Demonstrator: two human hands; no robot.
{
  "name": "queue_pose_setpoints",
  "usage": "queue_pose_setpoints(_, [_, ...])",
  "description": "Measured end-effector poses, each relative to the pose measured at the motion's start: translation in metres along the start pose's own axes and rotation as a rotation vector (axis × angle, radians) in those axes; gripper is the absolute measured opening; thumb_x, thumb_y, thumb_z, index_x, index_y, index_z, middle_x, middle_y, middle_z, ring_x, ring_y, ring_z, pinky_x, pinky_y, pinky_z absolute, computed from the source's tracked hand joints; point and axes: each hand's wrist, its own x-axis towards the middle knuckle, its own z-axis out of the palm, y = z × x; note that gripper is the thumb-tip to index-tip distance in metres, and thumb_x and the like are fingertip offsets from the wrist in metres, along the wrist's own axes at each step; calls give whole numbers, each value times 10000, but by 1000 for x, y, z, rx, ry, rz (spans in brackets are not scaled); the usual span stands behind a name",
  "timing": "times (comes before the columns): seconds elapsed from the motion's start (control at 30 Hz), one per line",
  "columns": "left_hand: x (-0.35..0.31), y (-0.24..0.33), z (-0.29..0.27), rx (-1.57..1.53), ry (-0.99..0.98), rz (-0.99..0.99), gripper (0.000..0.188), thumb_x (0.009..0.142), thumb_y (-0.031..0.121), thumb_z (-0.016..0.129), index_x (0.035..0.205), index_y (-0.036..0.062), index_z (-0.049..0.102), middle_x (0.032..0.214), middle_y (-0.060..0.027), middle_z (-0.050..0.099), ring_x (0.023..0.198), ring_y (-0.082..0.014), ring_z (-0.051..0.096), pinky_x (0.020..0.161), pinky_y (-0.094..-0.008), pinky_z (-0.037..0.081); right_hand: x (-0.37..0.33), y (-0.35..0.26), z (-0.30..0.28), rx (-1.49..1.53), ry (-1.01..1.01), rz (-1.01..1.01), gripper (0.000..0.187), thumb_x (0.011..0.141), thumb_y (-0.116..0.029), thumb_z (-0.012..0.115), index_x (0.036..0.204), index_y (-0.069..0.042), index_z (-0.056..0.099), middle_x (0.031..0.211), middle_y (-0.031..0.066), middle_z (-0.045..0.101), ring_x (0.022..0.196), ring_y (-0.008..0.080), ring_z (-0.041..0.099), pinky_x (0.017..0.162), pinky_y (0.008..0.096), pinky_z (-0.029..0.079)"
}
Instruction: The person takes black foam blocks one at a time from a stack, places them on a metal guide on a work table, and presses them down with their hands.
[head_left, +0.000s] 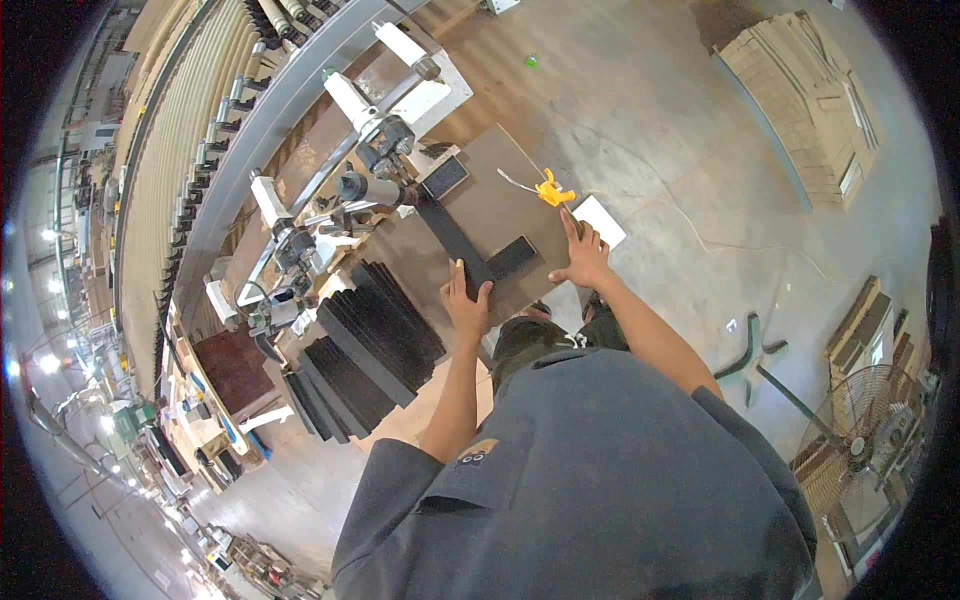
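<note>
A long black strip (452,235) lies across a brown board-like work surface (500,165), its far end beside a machine head with a grey cylinder (378,190). My left hand (466,308) is at the strip's near end, thumb and index finger at its edges. A short black block (514,257) sits against the strip's right side, and another dark block (445,178) lies farther off. My right hand (585,255) rests at the surface's right edge, fingers spread, thumb toward the short block. Just beyond its fingertips is a yellow handled tool (552,189) with a thin metal end.
Many black strips (365,350) are stacked at the left. White-bodied machine units (350,100) line a rail beside a conveyor (180,130). A white panel (600,222) is right of the work surface. Stacked boards (800,110) and a floor fan (857,450) stand farther right.
</note>
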Motion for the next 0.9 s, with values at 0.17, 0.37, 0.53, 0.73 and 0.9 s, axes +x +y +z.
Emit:
queue_pose_setpoints(0.17, [0, 3, 2, 151, -54, 64, 640, 1002, 344, 819, 1587, 159, 638, 1766, -167, 449, 1208, -396, 537, 1139, -498, 415, -1, 0, 0, -19, 9, 16, 1624, 667, -577, 1028, 1795, -386, -125, 1753, 327, 267, 1591, 525, 326, 1215, 743, 284])
queue_pose_setpoints(0.37, [-4, -1, 14, 221, 23, 117, 580, 1029, 313, 791, 1577, 179, 656, 1770, -163, 445, 1199, -405, 542, 1114, -515, 415, -2, -7, -11, -4, -12, 7, 1615, 679, -553, 1026, 1798, -366, -123, 1748, 337, 266, 1586, 530, 329, 1208, 742, 295])
queue_pose_setpoints(0.53, [-4, 4, 15, 315, -20, 82, 552, 1038, 331, 779, 1555, 164, 678, 1742, -158, 488, 1192, -389, 555, 1116, -538, 399, -2, -1, -4, 27, 36, -10, 1615, 643, -540, 1027, 1806, -361, -81, 1717, 333, 281, 1576, 515, 326, 1185, 746, 312])
queue_pose_setpoints(0.73, [-7, 4, 18, 299, 60, 127, 526, 1054, 329, 756, 1559, 199, 682, 1687, -190, 551, 1249, -416, 586, 1147, -541, 383, -6, -9, -15, 36, 19, 1, 1595, 653, -483, 1044, 1812, -322, -40, 1696, 316, 362, 1567, 482, 387, 1206, 702, 336])
queue_pose_setpoints(0.9, [-9, 8, 22, 453, 45, 146, 511, 1090, 397, 666, 1552, 180, 688, 1685, -175, 560, 1247, -393, 572, 1162, -530, 371, -7, -7, -14, 45, 45, -4, 1603, 654, -500, 1042, 1812, -315, -51, 1700, 296, 356, 1562, 464, 402, 1203, 688, 359])
